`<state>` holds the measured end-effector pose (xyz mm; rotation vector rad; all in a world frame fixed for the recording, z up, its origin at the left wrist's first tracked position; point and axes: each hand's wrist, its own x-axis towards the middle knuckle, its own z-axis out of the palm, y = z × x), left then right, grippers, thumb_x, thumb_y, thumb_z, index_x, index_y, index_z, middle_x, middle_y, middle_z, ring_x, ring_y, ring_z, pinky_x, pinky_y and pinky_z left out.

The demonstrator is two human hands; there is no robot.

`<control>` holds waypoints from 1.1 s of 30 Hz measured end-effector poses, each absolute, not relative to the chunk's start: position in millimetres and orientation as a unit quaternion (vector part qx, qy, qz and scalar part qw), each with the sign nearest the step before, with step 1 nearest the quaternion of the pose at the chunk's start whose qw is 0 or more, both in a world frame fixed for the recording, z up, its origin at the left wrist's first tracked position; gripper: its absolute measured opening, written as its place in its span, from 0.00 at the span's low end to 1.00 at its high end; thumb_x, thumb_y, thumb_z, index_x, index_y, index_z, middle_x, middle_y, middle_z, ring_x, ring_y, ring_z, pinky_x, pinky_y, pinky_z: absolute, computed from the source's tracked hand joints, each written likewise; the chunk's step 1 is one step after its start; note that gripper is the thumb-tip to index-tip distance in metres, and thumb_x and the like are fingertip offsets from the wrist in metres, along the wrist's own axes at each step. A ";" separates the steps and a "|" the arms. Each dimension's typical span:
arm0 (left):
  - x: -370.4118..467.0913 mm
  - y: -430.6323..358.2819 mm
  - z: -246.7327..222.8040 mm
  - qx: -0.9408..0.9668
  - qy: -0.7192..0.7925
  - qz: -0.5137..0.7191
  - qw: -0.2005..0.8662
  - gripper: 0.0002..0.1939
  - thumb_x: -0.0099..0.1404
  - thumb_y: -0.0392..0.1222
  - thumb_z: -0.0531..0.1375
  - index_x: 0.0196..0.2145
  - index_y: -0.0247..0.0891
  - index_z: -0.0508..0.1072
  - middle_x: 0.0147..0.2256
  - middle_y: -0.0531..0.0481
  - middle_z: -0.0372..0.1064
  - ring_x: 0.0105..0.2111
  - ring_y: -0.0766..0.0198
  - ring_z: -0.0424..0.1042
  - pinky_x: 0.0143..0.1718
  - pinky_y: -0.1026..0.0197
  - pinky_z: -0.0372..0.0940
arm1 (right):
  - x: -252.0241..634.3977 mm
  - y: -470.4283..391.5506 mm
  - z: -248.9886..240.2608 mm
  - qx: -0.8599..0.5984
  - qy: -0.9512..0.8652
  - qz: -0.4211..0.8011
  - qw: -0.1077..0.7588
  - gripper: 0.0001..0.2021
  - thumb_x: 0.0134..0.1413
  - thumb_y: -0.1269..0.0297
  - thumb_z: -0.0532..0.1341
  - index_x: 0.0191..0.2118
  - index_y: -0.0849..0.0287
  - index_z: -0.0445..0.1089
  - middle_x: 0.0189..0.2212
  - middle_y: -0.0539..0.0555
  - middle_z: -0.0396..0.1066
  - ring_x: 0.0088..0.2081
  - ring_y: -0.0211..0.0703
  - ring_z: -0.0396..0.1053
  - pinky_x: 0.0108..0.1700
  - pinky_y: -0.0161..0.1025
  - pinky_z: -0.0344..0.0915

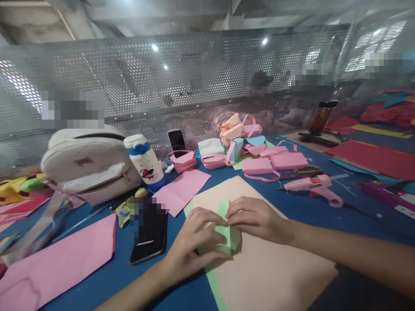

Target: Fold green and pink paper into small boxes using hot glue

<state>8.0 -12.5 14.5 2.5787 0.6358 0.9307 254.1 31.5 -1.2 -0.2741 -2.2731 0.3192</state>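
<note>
Two-handed work on a small folded piece of green paper (235,237), which rests on a stack of peach sheets (269,272) in front of the person. The left hand (194,237) arches over the piece, its thumb at the near edge and its fingers bent above, pinching the green paper between them. The right hand (256,216) has its fingertips drawn close together on the opposite side, at the upper part of the piece; whether its thumb grips beneath cannot be told.

For a clean result, the left hand is best kept firm but light, since thin paper probably dents under hard fingertips. Pressure is best applied evenly along each crease, with edges matched first; a fold pressed askew may twist the whole form. The broad stack offers flat support.

Surroundings: a pink glue gun (308,183) lies to the right on the blue tabletop (78,293), near pink paper boxes (257,166); its nozzle, possibly hot, is best kept away from the fingers.
</note>
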 end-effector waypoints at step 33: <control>21.4 -28.1 29.0 0.919 0.239 0.303 -0.080 0.05 0.69 0.31 0.59 0.36 0.39 0.71 0.48 0.47 0.73 0.48 0.59 0.69 0.55 0.53 0.57 | 255.1 29.6 -0.7 -0.109 -0.900 0.114 0.407 0.08 0.68 0.68 0.56 0.45 0.61 0.72 0.40 0.60 0.75 0.44 0.46 0.70 0.47 0.45 0.68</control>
